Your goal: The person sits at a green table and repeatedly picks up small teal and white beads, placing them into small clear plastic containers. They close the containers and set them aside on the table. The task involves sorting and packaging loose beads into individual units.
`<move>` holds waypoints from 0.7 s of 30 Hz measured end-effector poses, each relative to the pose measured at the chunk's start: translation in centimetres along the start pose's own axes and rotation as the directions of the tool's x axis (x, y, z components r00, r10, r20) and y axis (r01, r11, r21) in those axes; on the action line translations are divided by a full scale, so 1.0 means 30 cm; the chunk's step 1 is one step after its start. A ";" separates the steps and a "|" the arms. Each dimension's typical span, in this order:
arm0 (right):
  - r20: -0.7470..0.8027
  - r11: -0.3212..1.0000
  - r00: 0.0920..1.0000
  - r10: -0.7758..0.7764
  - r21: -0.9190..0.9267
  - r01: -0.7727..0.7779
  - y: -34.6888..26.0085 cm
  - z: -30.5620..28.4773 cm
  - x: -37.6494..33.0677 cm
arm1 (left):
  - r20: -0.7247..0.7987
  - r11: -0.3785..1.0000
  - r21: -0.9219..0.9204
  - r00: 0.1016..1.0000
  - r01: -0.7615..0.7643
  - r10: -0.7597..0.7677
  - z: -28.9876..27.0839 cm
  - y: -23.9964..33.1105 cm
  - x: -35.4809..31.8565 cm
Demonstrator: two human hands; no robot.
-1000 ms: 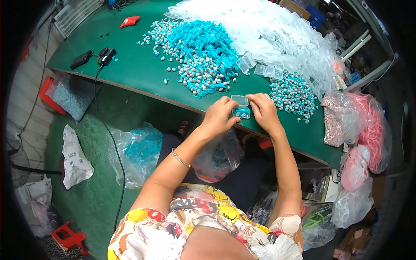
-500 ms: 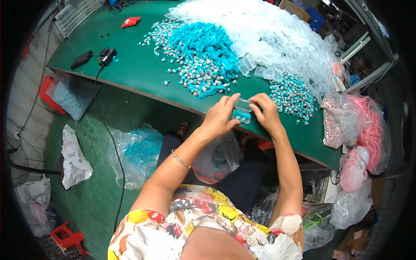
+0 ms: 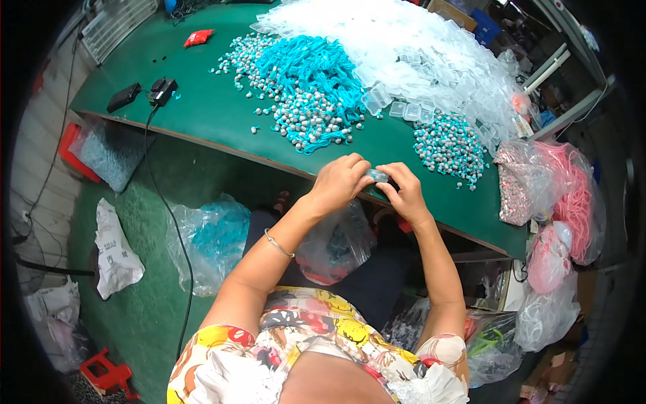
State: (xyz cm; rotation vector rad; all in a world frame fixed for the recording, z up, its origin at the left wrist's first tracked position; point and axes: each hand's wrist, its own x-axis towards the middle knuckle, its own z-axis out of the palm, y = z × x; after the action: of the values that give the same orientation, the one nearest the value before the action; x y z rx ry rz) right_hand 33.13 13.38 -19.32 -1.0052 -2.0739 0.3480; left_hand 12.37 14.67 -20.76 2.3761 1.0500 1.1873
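Observation:
Between my two hands, at the table's near edge, is a small clear plastic box (image 3: pixel 377 176) with its lid down and something blue inside. My left hand (image 3: pixel 342 180) grips its left side, fingers curled. On the opposite side my right hand (image 3: pixel 404 192) pinches it between thumb and fingers. Beyond my hands lies a heap of blue cords (image 3: pixel 313 64), with many silver-and-blue bead-like pieces (image 3: pixel 306 118) along its near side. A second pile of such pieces (image 3: pixel 449 145) sits to the right of my hands.
A large mound of clear plastic boxes (image 3: pixel 417 50) covers the back of the green table (image 3: pixel 202 124). Bags of pink cord (image 3: pixel 572 195) hang at its right end. A black cable (image 3: pixel 165 202) runs off the front edge at left. Plastic bags (image 3: pixel 215 236) lie below.
The box's lid was raised, showing blue cord inside; now it is closed. Both hands have come slightly lower and closer together around the box.

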 end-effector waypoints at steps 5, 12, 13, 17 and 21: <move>0.016 0.988 0.996 0.088 0.123 -0.089 -0.012 0.041 0.002 | 0.037 0.998 -0.065 0.999 0.002 0.000 -0.012 -0.027 -0.016; 0.354 0.889 0.897 0.263 0.274 -0.368 0.032 -0.024 0.092 | -0.089 0.983 -0.158 0.990 0.096 -0.112 0.002 -0.010 -0.015; 0.362 0.797 0.897 0.252 0.448 -0.405 0.070 -0.029 0.118 | -0.104 0.978 -0.176 0.986 0.110 -0.130 -0.001 0.009 -0.012; -0.097 0.922 0.994 -0.052 -0.388 0.011 0.235 -0.054 0.262 | -0.153 0.975 -0.199 0.980 0.096 -0.128 0.011 0.012 -0.022; -0.109 0.953 0.993 0.037 -0.296 -0.069 0.272 0.021 0.304 | -0.117 0.974 -0.114 0.971 0.197 -0.210 0.015 0.008 0.000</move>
State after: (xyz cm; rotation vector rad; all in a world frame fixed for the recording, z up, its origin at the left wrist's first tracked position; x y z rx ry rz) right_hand 33.64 25.62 -19.21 -1.2323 -2.0466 0.0050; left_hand 12.84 14.54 -20.91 2.0820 1.2102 1.2976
